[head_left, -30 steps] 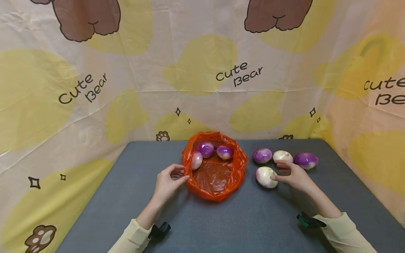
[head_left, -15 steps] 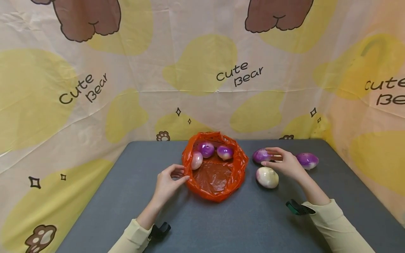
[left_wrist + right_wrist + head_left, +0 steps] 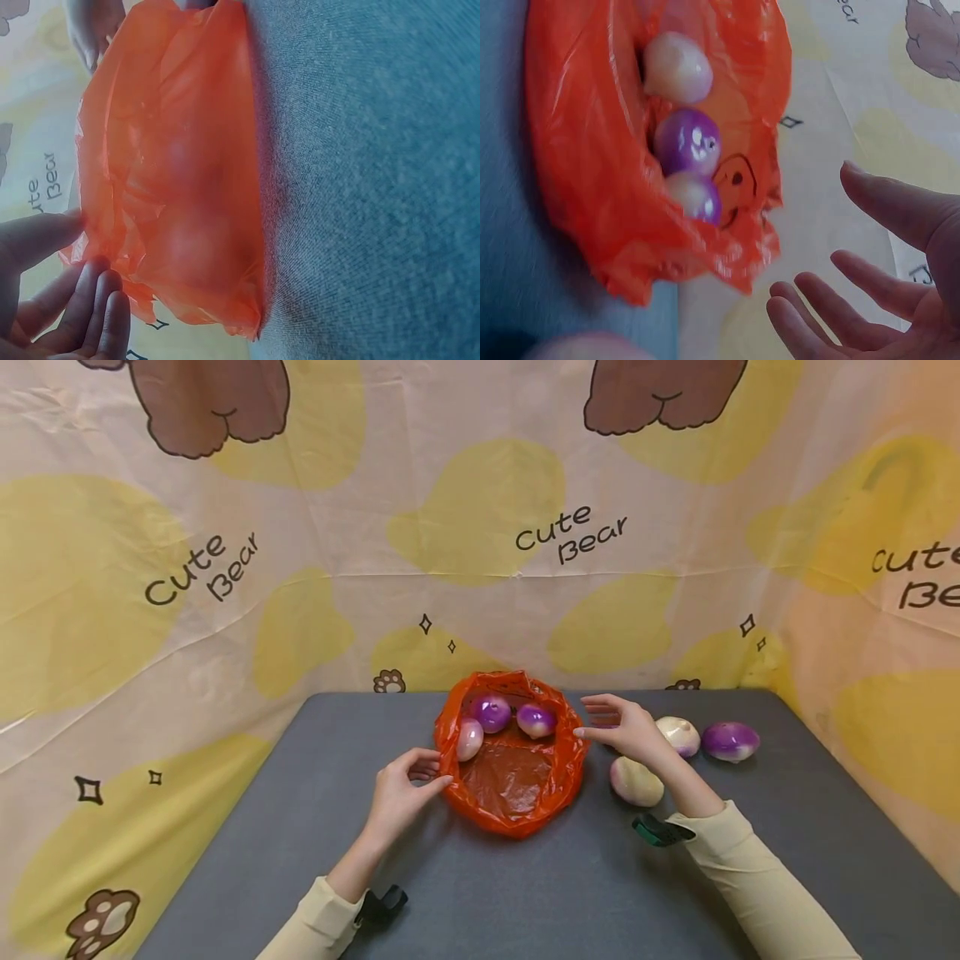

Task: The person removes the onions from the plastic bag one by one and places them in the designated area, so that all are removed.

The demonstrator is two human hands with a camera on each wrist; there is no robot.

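Observation:
A red plastic bag (image 3: 517,822) stands with its mouth spread wide, three glossy purple-and-white turnips inside: a purple one (image 3: 491,714), a two-toned one (image 3: 537,720) and a paler one (image 3: 470,740). My left hand (image 3: 397,789) pinches the bag's left rim; its thumb and fingers meet the plastic (image 3: 172,165) in the left wrist view. Over at the right rim is my right hand (image 3: 628,727), fingers apart, holding nothing. In the right wrist view that hand (image 3: 877,285) faces the bag (image 3: 607,180) with a gap between.
Right of the bag on the grey table (image 3: 480,910) lie a pale turnip (image 3: 636,782), a white one (image 3: 678,735) and a purple one (image 3: 731,742). Another is mostly hidden behind my right hand. A patterned cloth (image 3: 480,527) hangs behind and beside the table.
My right hand has moved left from the pale turnip, across the loose turnips, to the bag's right rim, carrying nothing. My left hand has kept its place at the left rim.

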